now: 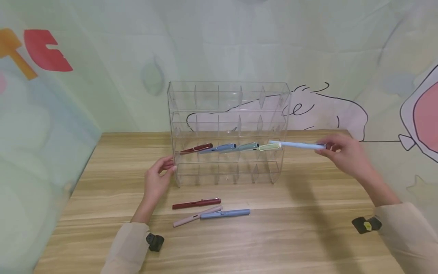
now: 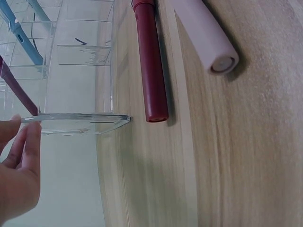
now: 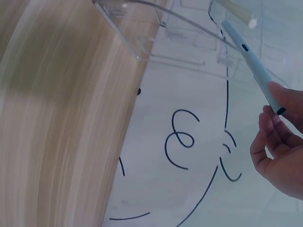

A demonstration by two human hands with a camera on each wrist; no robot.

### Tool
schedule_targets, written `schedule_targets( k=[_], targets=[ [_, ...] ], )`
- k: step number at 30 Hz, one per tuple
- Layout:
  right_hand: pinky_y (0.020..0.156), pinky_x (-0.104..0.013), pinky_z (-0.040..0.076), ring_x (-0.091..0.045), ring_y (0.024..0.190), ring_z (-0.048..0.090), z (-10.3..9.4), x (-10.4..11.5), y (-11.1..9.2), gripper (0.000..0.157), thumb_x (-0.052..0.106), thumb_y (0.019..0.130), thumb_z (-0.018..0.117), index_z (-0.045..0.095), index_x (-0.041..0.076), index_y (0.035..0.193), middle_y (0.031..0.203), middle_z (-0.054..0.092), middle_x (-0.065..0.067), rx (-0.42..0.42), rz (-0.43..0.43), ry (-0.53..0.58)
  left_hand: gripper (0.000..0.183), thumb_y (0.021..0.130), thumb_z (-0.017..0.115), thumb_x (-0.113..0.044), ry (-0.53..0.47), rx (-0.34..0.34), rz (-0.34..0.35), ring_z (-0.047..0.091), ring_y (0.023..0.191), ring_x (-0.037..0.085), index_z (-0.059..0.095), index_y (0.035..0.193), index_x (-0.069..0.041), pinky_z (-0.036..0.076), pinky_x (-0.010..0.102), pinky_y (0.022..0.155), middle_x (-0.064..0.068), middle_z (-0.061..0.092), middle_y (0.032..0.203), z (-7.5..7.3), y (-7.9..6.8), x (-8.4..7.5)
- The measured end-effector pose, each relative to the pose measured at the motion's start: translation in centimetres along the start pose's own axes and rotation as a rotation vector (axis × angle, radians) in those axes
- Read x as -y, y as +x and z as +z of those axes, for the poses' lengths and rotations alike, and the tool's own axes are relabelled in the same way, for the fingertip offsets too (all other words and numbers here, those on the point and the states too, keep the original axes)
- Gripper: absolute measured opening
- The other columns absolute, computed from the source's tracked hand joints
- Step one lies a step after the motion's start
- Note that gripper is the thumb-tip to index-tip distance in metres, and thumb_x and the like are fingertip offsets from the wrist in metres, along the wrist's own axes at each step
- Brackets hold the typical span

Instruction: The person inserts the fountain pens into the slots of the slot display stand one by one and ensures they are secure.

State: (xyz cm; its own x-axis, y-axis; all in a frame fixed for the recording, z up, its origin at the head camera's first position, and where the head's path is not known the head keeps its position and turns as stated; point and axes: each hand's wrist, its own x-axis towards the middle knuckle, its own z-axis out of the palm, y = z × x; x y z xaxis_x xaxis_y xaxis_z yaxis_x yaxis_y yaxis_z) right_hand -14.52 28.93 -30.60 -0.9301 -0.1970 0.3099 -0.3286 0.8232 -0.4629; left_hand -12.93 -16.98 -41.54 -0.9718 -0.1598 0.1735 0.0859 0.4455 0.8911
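Note:
A clear acrylic rack (image 1: 226,162) with divided tiers stands on the table. My left hand (image 1: 157,180) pinches its left side panel between thumb and fingers. Out to the right, my right hand (image 1: 349,156) pinches one end of a light blue pen (image 1: 297,145); the pen's far end reaches the rack's right side at the third tier down. Along that tier lie a dark red pen (image 1: 198,148), a blue pen (image 1: 222,147), a grey-green pen (image 1: 248,147) and a pale yellow-green pen (image 1: 270,146). The right wrist view shows the held pen (image 3: 255,71) slanting toward the rack.
In front of the rack, a dark red pen (image 1: 195,204), a pink pen (image 1: 188,219) and a blue pen (image 1: 227,214) lie on the wooden table (image 1: 273,236). The blue one's end touches or overlaps the pink one. A printed cloth (image 1: 119,68) hangs behind the table.

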Motion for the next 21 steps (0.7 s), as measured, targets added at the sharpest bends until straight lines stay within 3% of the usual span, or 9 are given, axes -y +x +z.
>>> schedule_targets(
  k=[5,12,21],
  targets=[
    [0.054,-0.012,0.040,-0.011,0.066,0.047,1.7,0.6,0.9,0.014,0.001,0.075,0.072,0.068,0.000,0.088,0.072,0.058,-0.005,-0.026,-0.078,0.008,0.030,0.086,0.060,0.001,-0.002,0.006,0.000,0.059,0.095,0.026,0.057,0.115,0.002,0.052,0.034,0.082,0.019,0.062,0.105,-0.1,0.0,0.1],
    [0.053,-0.014,0.040,-0.015,0.064,0.048,3.0,1.5,1.6,0.013,-0.002,0.074,0.071,0.067,-0.002,0.087,0.073,0.057,-0.006,-0.019,-0.101,0.041,0.030,0.087,0.060,0.000,-0.008,0.018,-0.016,0.058,0.096,0.025,0.057,0.116,0.000,0.053,0.029,0.081,0.017,0.062,0.106,-0.1,0.0,0.3],
    [0.054,-0.014,0.041,-0.013,0.066,0.047,4.3,1.6,1.9,0.013,-0.006,0.074,0.070,0.067,-0.002,0.086,0.076,0.056,-0.006,-0.024,-0.135,0.075,0.030,0.086,0.061,0.001,-0.010,0.010,-0.006,0.059,0.096,0.025,0.057,0.116,0.001,0.052,0.033,0.083,0.018,0.062,0.105,-0.1,0.1,0.3]
  ],
)
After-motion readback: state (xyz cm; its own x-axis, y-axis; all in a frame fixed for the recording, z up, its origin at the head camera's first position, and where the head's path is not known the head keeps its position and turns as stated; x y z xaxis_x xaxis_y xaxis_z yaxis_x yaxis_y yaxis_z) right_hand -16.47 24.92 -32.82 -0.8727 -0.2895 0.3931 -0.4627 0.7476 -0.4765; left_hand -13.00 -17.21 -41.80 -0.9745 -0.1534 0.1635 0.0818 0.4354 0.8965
